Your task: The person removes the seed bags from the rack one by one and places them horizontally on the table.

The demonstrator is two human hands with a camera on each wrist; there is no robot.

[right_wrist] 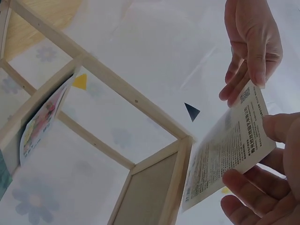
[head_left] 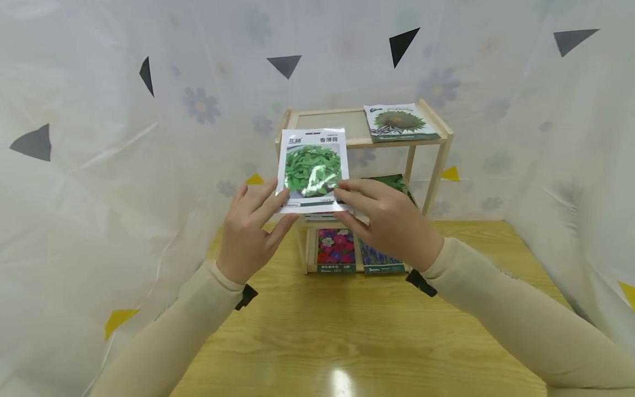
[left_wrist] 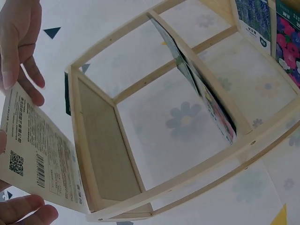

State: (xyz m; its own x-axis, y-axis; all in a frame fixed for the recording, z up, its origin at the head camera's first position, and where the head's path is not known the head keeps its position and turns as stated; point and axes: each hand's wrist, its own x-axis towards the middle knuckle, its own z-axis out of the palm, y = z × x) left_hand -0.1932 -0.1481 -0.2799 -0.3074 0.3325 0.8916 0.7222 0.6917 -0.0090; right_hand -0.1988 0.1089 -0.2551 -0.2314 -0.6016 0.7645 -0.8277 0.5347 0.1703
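Both hands hold a white seed packet (head_left: 312,171) with a photo of green leaves, in front of the top tier of a small wooden rack (head_left: 434,179). My left hand (head_left: 252,226) pinches its lower left corner, thumb underneath and fingers on the front. At the lower right corner, my right hand (head_left: 392,220) pinches it the same way. Printed text and a barcode cover the packet's back (left_wrist: 42,154) in the left wrist view. From the right wrist, the packet (right_wrist: 229,145) appears tilted, with its far edge close to the rack's top panel (right_wrist: 150,187).
A sunflower packet (head_left: 397,122) lies on the right of the top tier. Partly hidden packets stand on the middle tier. Red-and-pink flower (head_left: 336,248) and purple flower (head_left: 382,259) packets stand on the bottom tier. The rack stands on a wooden table (head_left: 317,331), before a patterned curtain.
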